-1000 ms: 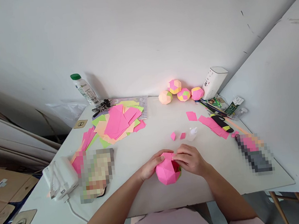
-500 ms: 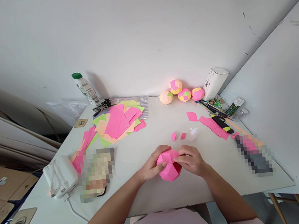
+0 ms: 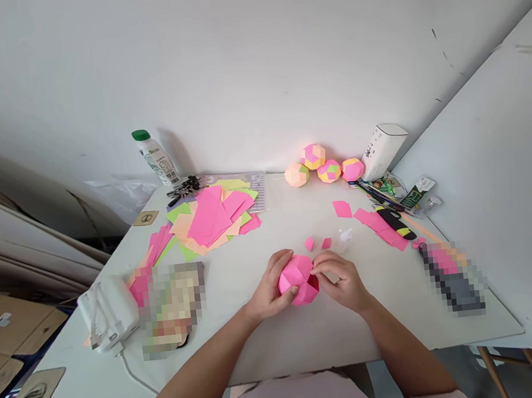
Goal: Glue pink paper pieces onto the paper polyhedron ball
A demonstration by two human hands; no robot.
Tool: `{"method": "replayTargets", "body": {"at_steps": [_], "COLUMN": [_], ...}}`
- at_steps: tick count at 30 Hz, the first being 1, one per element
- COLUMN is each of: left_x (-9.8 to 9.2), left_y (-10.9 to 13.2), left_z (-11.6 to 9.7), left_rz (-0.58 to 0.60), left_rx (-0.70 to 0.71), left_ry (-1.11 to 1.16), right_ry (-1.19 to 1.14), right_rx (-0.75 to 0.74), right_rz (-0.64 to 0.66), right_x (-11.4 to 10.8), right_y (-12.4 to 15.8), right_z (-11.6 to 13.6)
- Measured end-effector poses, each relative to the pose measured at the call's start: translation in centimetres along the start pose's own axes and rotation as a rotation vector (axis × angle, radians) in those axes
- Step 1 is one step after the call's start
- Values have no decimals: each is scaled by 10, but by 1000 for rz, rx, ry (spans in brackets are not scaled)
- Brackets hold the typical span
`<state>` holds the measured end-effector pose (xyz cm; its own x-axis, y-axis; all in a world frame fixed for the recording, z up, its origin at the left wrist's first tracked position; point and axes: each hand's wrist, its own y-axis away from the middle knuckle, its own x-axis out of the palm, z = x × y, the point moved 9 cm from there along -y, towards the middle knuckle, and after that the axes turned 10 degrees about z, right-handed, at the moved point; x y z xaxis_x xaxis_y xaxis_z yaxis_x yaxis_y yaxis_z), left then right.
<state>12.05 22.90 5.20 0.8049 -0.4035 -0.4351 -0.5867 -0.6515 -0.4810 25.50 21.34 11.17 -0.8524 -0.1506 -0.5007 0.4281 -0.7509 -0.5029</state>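
A pink faceted paper ball (image 3: 295,273) is held above the front of the table, a dark opening showing on its right side. My left hand (image 3: 273,288) wraps it from the left, thumb across the lower front and fingers over the top. At the right edge of the opening, the thumb and forefinger of my right hand (image 3: 343,279) pinch the ball's paper rim. Just beyond the hands lie two small folded pink paper pieces (image 3: 309,243) and a small clear bottle with a white tip (image 3: 345,236).
Finished multicoloured paper balls (image 3: 313,156) sit by the wall. Loose coloured sheets (image 3: 211,217) pile at left, near a green-capped bottle (image 3: 156,158), a white charger (image 3: 109,313) and a blurred phone (image 3: 177,303). A black-yellow cutter (image 3: 394,222) lies right, before a white container (image 3: 383,150).
The ball has risen slightly and been tilted, so its opening shows narrower on the right. Both hands moved with it, the right fingers shifting up along the opening's edge.
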Motion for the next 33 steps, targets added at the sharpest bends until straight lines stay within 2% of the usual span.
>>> {"method": "replayTargets", "body": {"at_steps": [3,6,9,17,24,33], "left_x": [-4,-4,-1,5,10,17], "left_y": [1,2,3,4,5,6], "left_z": [-2,-3,-3,0,2,11], "left_rz": [-67,-84,-83,-52,-25,18], "left_rx": [19,10,-5,-17,-23,-102], "left_ry": [-94,-179,-265,-413,-425,-450], "right_ry": [-147,-325,-446,-519,-546,-513], "right_rx": [236,481,598,657,632,649], "right_rz": [-55,-64,-73,-70,-88,-39], "right_x": [-4,4,14,32,32,37], "right_y": [4,15,22,24,23,24], "right_z": [-21,-42,-52,-57,-56,-61]}}
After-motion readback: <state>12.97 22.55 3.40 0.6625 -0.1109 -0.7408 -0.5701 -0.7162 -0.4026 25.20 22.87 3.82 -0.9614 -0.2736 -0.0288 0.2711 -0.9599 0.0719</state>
